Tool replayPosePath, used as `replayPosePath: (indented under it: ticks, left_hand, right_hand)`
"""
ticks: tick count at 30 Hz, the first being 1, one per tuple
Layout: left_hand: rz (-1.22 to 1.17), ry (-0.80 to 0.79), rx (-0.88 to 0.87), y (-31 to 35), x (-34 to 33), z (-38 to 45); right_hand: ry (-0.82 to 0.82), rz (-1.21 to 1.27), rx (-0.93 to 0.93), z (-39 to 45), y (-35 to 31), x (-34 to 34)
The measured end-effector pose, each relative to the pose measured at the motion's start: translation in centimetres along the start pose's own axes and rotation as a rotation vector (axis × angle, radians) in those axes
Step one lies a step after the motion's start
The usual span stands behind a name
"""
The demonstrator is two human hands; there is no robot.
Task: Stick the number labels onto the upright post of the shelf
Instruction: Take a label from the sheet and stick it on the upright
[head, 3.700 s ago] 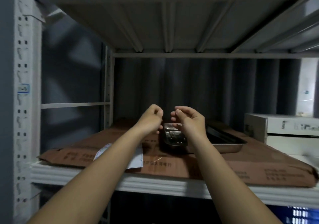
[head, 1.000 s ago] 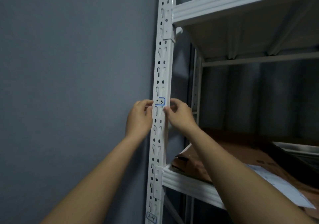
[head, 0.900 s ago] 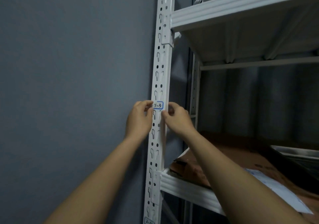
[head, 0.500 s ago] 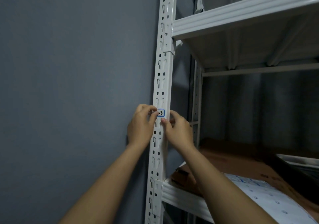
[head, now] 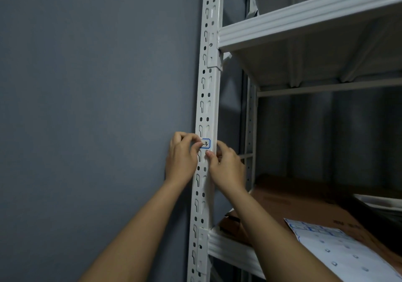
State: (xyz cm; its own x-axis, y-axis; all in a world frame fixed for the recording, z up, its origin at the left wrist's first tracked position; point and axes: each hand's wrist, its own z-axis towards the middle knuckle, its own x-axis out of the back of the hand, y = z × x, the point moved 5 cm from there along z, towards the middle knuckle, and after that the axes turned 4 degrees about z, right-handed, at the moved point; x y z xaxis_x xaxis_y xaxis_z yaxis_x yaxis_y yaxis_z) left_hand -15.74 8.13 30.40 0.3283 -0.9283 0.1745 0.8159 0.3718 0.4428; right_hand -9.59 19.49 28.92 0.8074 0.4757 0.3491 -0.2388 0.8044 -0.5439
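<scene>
White perforated steel upright post (head: 207, 99) stands against grey wall (head: 91, 90). Small white blue-bordered number label (head: 205, 143) on post face, handwritten "3" visible. Left hand (head: 181, 158) covers label's left end with curled fingertips; right hand (head: 225, 166) touches post just below label. Brown flattened cardboard (head: 304, 207) and white label sheet (head: 339, 251) lie on white metal shelf (head: 230, 249).
</scene>
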Motion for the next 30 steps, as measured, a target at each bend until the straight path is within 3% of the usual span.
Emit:
replayPosePath:
  ticks: [7, 19, 24, 30]
  left_hand:
    - [-0.037, 0.194, 0.028, -0.2, 0.8, -0.6]
    - [-0.129, 0.146, 0.04, -0.8, -0.6, -0.6]
    - [-0.009, 0.097, -0.005, -0.4, -0.5, -0.4]
    - [-0.02, 0.216, 0.038, -0.2, 0.1, -0.9]
  right_hand:
    - [-0.004, 0.033, -0.018, -0.1, 0.1, 0.0]
    - [0.032, 0.059, -0.025, -0.1, 0.6, -0.5]
    - [0.03, 0.034, -0.011, -0.1, 0.5, -0.5]
    - [0.026, 0.062, -0.013, -0.2, 0.3, -0.4]
